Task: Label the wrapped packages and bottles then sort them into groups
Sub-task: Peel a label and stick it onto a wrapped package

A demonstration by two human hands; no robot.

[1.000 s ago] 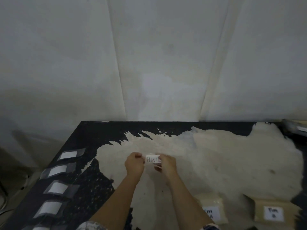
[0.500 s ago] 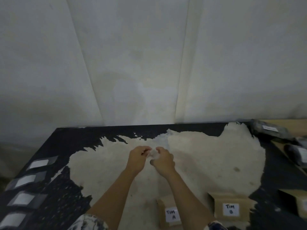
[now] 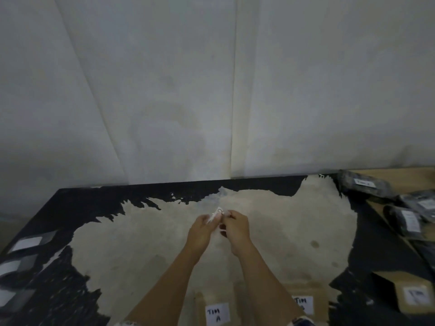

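Turned up into view since the earlier frame, the small white handwritten paper label (image 3: pixel 218 213) sits pinched between the fingers of left hand (image 3: pixel 201 229) and right hand (image 3: pixel 236 228) above the worn black tabletop (image 3: pixel 141 243), where a loose adhesive edge could fold and stick to itself.

a: what carries everything?
b: a black tabletop (image 3: pixel 94 198), worn to a pale patch across its middle.
a: and on it?
b: a brown cardboard package marked "tim a" (image 3: pixel 217 311) at the near edge. just right of it, a second brown labelled package (image 3: pixel 306 304); further right, a third brown package (image 3: pixel 409 295). beyond that, black wrapped packages with white labels (image 3: pixel 409 222). far left, white paper slips on grey strips (image 3: pixel 26 243).
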